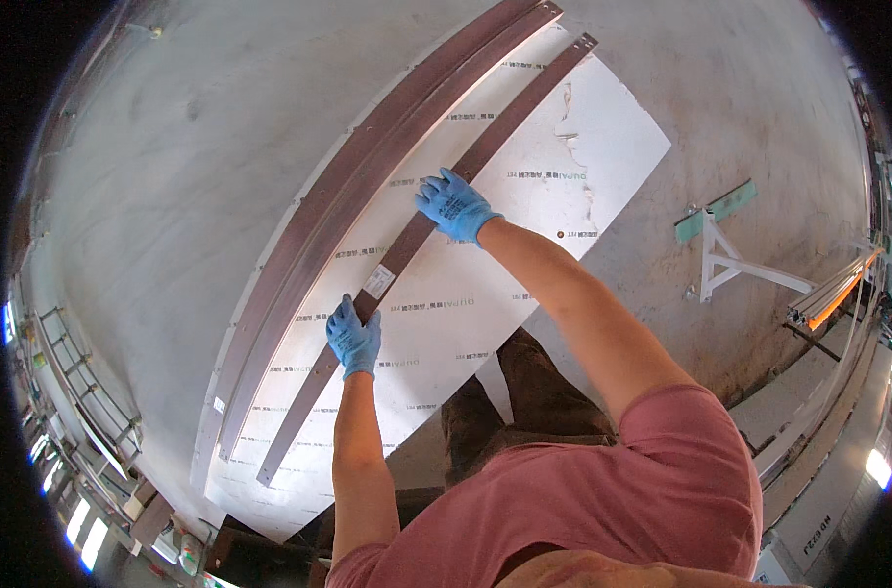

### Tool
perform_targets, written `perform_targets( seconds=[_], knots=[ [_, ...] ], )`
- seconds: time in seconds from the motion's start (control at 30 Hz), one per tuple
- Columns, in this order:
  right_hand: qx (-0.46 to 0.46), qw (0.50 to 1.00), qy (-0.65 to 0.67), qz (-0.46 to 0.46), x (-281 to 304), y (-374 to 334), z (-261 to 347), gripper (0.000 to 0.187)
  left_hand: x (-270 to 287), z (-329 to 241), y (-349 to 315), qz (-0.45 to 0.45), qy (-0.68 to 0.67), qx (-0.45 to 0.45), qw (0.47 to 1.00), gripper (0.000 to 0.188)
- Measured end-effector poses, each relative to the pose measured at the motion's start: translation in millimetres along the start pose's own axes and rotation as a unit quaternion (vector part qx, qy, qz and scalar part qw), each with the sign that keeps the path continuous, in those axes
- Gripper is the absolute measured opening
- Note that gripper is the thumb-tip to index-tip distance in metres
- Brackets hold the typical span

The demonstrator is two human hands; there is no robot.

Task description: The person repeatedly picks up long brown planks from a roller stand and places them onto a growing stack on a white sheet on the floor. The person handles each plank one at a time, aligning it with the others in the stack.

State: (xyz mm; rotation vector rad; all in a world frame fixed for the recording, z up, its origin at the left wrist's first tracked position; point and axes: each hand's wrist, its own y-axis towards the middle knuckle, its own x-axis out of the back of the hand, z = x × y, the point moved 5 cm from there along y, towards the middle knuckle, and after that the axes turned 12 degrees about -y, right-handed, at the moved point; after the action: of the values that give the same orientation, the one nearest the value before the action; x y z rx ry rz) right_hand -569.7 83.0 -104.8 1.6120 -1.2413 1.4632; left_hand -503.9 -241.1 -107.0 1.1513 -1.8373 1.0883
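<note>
A long, narrow brown bar (407, 245) with holes near its far end and a white sticker (378, 281) lies slantwise over a white printed sheet (603, 147). My left hand (354, 338), in a blue glove, is closed on the bar just below the sticker. Farther up, my right hand (456, 206), gloved alike, is closed on the same bar. The gloves cover part of the bar, and some of the fingers under its edges are hidden. Left of it, longer brown profiles (319, 235) lie side by side, roughly parallel to the bar.
A white metal bracket (725, 257) with a green strip (730, 208) stands on the grey floor (221, 137) to the right. Beyond it, a bundle of long profiles (828, 299) juts in. At the left edge is a ladder-like metal rack (83, 382).
</note>
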Motion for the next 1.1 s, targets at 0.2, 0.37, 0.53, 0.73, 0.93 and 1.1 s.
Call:
perform_targets(
  seconds=[0.2,0.37,0.53,0.73,0.93,1.1],
  knots=[
    [-0.143,0.987,0.047,-0.057,-32,-6,-26,0.057,-16,60,10,-0.044,0.097,0.056,0.993,0.08],
    [-0.173,0.984,0.047,0.017,-61,-17,-41,0.06,-13,79,5,-0.038,0.088,0.167,0.981,0.07],
    [-0.2,0.98,0.009,0.019,-72,-7,-41,0.061,-7,62,20,0.021,0.135,0.174,0.975,0.062],
    [-0.164,0.986,0.04,0.013,-67,26,-47,0.063,-13,73,26,-0.039,0.171,0.021,0.984,0.057],
    [-0.154,0.987,-0.023,0.044,-92,30,-60,0.057,-23,67,43,-0.041,0.194,0.015,0.98,0.065],
    [-0.161,0.984,-0.019,0.072,-92,30,-61,0.054,-31,69,47,-0.032,0.145,0.053,0.988,0.064]
  ],
)
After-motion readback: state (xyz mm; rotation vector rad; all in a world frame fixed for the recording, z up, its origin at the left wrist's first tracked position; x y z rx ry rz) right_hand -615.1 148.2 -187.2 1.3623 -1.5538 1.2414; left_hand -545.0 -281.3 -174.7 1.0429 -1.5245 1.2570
